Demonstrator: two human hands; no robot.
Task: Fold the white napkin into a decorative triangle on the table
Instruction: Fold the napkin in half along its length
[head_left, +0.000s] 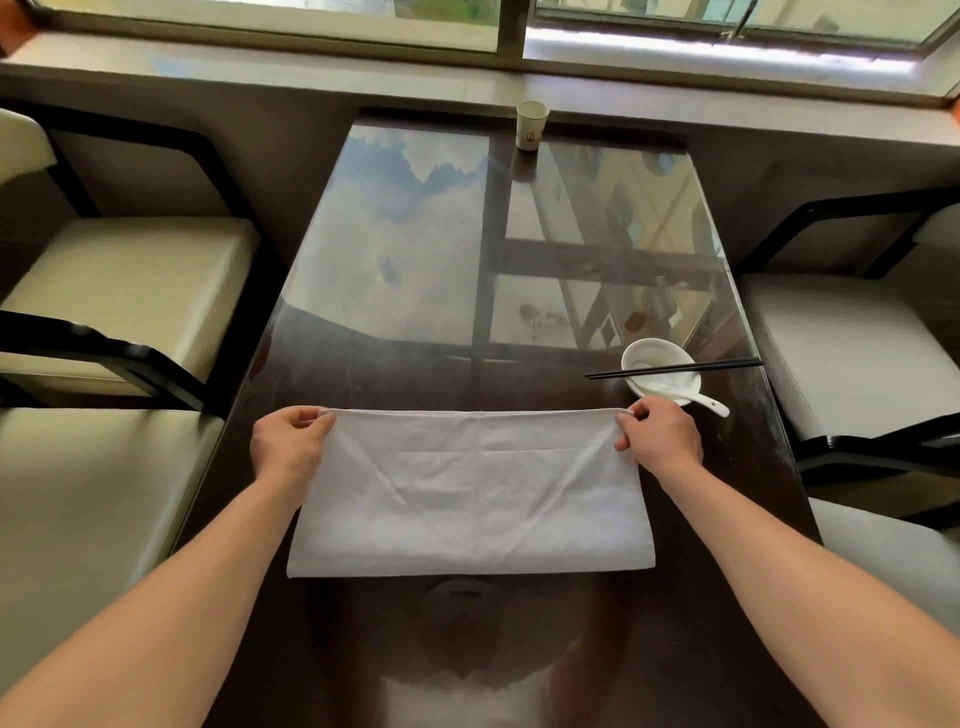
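The white napkin (470, 499) lies flat on the dark glass-topped table (395, 270) as a wide rectangle, folded double, its near edge a fold and its far edge two layers. My left hand (291, 441) pinches the far left corner. My right hand (660, 434) pinches the far right corner. Both hands hold the far edge taut just above the table top.
A white bowl (660, 369) with a white spoon (691, 397) and black chopsticks (675, 368) across it sits just beyond my right hand. A paper cup (531, 124) stands at the table's far end. Cream-cushioned chairs (130, 280) flank both sides.
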